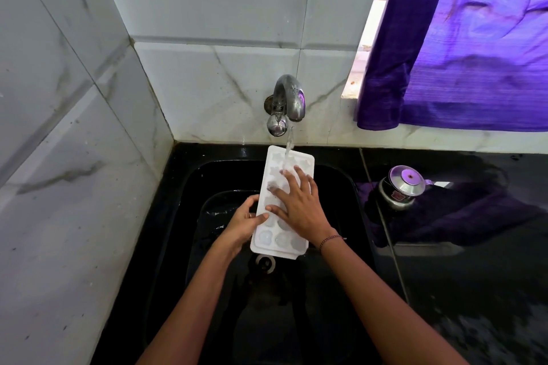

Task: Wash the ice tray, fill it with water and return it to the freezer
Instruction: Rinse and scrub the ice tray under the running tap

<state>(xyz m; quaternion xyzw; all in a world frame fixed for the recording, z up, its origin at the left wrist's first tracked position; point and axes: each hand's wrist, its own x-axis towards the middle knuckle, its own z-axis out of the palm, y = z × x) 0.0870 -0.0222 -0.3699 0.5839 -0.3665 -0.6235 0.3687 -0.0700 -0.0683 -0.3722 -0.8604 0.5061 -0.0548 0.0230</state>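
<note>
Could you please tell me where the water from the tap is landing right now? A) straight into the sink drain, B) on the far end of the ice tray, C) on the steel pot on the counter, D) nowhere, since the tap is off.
B: the stream from the tap falls onto the far end of the ice tray, just beyond the right hand lying flat on it, while the left hand grips its left edge.

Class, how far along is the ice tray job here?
Done: the white plastic ice tray is over the black sink, chrome tap running. In hand: left hand grips its edge, right hand lies flat on its cups by the stream. Left: filling, putting away.
</note>
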